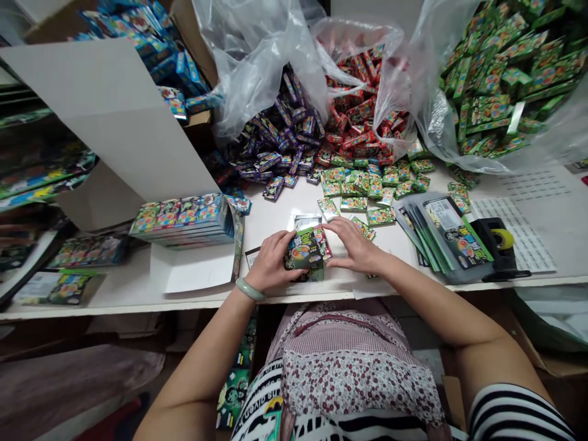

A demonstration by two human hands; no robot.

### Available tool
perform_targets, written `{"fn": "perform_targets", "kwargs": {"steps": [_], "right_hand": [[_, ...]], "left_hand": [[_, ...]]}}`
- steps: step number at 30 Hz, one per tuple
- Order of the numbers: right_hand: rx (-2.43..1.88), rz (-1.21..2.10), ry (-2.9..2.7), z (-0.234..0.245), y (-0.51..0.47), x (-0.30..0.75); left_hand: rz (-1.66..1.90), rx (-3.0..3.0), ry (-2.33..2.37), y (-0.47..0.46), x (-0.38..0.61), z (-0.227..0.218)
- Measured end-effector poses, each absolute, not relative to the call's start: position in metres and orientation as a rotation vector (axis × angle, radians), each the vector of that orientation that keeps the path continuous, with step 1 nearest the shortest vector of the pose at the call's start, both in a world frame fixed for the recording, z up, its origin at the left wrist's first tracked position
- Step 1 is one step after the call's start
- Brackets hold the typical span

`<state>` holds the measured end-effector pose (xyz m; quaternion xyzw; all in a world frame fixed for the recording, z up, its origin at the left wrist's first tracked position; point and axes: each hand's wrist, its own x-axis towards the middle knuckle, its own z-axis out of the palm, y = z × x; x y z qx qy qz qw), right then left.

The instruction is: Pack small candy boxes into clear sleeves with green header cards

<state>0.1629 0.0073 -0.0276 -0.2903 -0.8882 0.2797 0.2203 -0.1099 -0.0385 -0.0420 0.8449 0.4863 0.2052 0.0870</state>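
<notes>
My left hand (274,262) is closed round the left side of a dark printed packet (303,252) lying near the front edge of the white table (542,233). My right hand (356,245) presses on the packet's right side, fingers curled over small boxes tucked in it. A green bangle circles my left wrist. Loose small green boxes (367,187) lie just beyond my hands.
Piles of small purple boxes (280,144), red boxes (362,116) and green boxes (500,73) spill from clear plastic bags at the back. A stack of filled packs (184,219) stands at left, flat dark packets (448,236) and a tape dispenser (498,248) at right.
</notes>
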Motion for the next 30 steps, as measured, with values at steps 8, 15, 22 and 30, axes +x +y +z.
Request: {"fn": "perform_targets", "kwargs": {"steps": [8,15,22,30], "right_hand": [[-0.899,0.954,-2.444,-0.01,0.052,0.17],[-1.583,0.242,-2.24,-0.011,0.224,0.182],[-1.647,0.167,-2.232,-0.007,0.291,0.175],[-1.327,1.393,-1.417,-0.009,0.175,0.188]], "left_hand": [[0.554,2.464,1.486,-0.037,-0.116,-0.054],[0.495,2.448,1.501,-0.035,-0.13,-0.068],[0.499,2.419,1.51,-0.031,-0.136,-0.065],[0.495,2.46,1.478,-0.026,-0.136,-0.063]]}}
